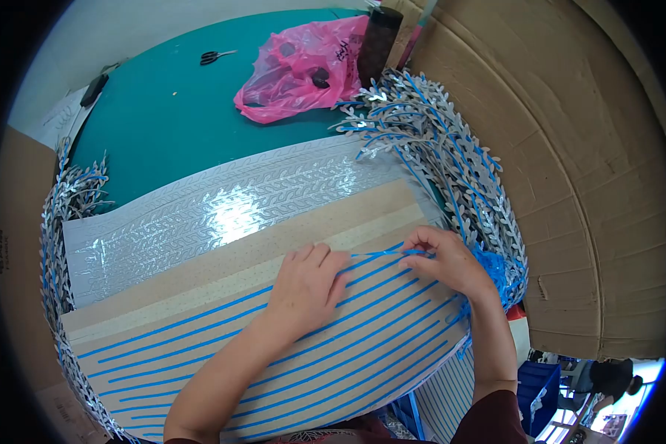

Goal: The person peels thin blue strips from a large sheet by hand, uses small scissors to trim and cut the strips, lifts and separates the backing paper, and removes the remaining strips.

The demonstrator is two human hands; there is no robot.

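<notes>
Two bare hands work over a tan sheet (377, 368) lined with slanting, nearly parallel blue lines (333, 348). The right hand (453, 263), near the sheet's right edge, pinches a thin blue strip (381, 253) narrowly between thumb and forefinger. The strip spans the gap between the two hands, close above the sheet's upper lines. The left hand (301, 290) lies palm down on the sheet with its fingers bent at the strip's other end; whether they grip it or only press it, I cannot tell.

Beyond the sheet lies a shiny panel (148, 244) embossed with leaf shapes. On the green table (155, 111) sits a crumpled pink plastic bag (288, 70); a dark patch shows on it, but its contents cannot be made out. Just beside the bag stands a dark cylindrical container (378, 46), its inside hidden. Scissors (213, 57) lie farther left. Silvery leaf strands (451, 148) with blue stems heap at the right, against brown cardboard (555, 163). At lower right, a blue bin (529, 381) has something pale at its side, too small to identify. Another person (610, 376) is beyond it.
</notes>
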